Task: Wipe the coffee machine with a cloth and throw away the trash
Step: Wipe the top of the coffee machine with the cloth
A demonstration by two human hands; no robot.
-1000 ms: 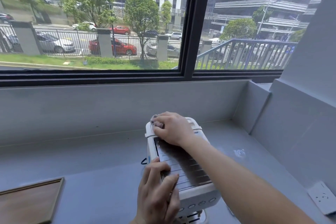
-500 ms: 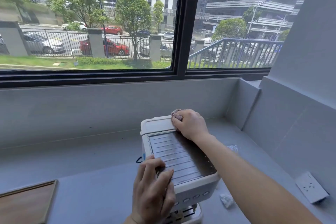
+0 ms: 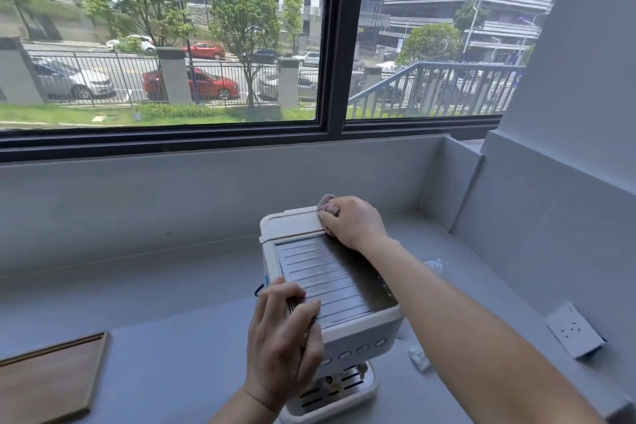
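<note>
A white coffee machine (image 3: 296,224) with a dark ribbed top plate stands on the grey counter. My right hand (image 3: 354,222) presses a small pinkish cloth (image 3: 327,205) onto the machine's back right top corner. My left hand (image 3: 284,337) lies flat on the front left edge of the top, steadying it. Two crumpled white scraps of trash lie on the counter right of the machine: one scrap (image 3: 418,358) near its base, another scrap (image 3: 435,265) further back, partly hidden by my right forearm.
A wooden tray (image 3: 48,379) lies at the counter's front left. A white wall socket (image 3: 574,330) sits on the right wall. The grey counter (image 3: 172,286) ends at a low wall under a wide window.
My right hand with the cloth has slid from the left part of the machine's back edge to its right corner. My left hand has stayed on the front left edge.
</note>
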